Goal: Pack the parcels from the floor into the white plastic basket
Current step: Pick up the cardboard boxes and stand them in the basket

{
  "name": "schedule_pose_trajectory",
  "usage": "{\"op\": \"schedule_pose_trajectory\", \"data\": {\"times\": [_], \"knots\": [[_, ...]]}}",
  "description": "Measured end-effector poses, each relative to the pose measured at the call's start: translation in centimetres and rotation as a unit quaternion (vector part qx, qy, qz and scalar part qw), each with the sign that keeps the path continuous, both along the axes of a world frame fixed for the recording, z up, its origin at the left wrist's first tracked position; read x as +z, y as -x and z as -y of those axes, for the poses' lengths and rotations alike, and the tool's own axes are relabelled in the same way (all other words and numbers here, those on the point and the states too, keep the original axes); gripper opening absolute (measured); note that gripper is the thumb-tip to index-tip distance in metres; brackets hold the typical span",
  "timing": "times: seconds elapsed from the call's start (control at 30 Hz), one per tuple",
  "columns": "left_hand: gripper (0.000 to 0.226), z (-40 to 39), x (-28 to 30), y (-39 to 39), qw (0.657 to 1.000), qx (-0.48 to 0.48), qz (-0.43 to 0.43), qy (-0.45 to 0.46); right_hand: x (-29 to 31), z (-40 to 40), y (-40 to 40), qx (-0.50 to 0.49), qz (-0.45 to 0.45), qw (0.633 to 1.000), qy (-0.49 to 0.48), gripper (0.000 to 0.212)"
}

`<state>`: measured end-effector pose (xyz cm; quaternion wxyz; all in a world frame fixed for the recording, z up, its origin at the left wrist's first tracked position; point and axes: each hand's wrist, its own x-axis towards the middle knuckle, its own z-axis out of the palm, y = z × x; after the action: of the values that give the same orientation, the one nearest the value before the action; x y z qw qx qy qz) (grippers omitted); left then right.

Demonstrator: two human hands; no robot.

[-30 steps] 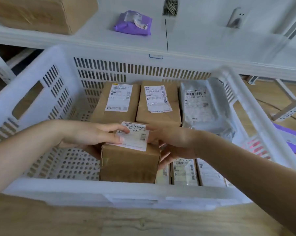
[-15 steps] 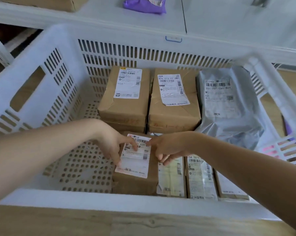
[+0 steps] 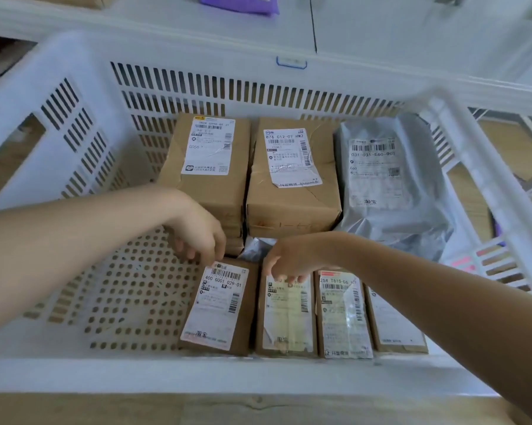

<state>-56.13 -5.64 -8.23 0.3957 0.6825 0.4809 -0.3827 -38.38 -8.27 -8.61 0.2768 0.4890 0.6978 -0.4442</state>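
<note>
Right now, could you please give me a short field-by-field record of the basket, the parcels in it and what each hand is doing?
container: white plastic basket, perforated floor bare on its left side
back row: two brown boxes, grey poly bag at right
front row: four brown parcels, labels up; leftmost is parcel 400 6001 029-01
left hand: fingers loosely curled, above the far end of that parcel, holding nothing
right hand: fingertips down at the second front parcel; contact cannot be told
outside basket: purple bag on the white shelf
</note>
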Motion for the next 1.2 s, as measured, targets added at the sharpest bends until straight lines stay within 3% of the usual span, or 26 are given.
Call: {"op": "schedule_pose_trajectory", "data": {"times": [0.13,0.23,0.37,0.5,0.57,0.67,0.8,1.2], "knots": [[0.018,0.2,2.3,-1.4,0.996,0.047,0.022,-0.078,2.7,0.0,-2.2,0.010,-0.003,0.998,-0.060,0.033],[0.030,0.8,4.1,-2.6,0.986,0.084,0.009,-0.145,4.9,0.2,-4.3,-0.008,0.002,0.988,-0.154,0.030],[0.040,1.2,6.7,-5.2,0.962,0.120,0.033,-0.243,8.1,0.4,-8.2,0.007,0.047,0.931,-0.361,0.029],[0.042,1.5,9.9,-8.9,0.890,0.065,0.021,-0.450,11.2,0.8,-13.1,-0.029,0.058,0.892,-0.448,0.037],[0.043,1.5,11.3,-11.2,0.863,0.063,0.034,-0.501,12.6,1.1,-15.9,-0.048,0.050,0.876,-0.477,0.039],[0.042,1.7,12.8,-15.3,0.835,0.092,0.087,-0.535,14.3,1.7,-20.3,-0.071,0.048,0.854,-0.512,0.040],[0.022,2.0,14.0,-21.6,0.811,0.092,0.139,-0.562,15.8,3.1,-26.9,-0.124,0.040,0.840,-0.526,0.033],[0.024,3.3,13.8,-42.0,0.813,0.058,0.228,-0.533,15.6,7.6,-45.9,-0.222,0.106,0.843,-0.477,0.025]]}}
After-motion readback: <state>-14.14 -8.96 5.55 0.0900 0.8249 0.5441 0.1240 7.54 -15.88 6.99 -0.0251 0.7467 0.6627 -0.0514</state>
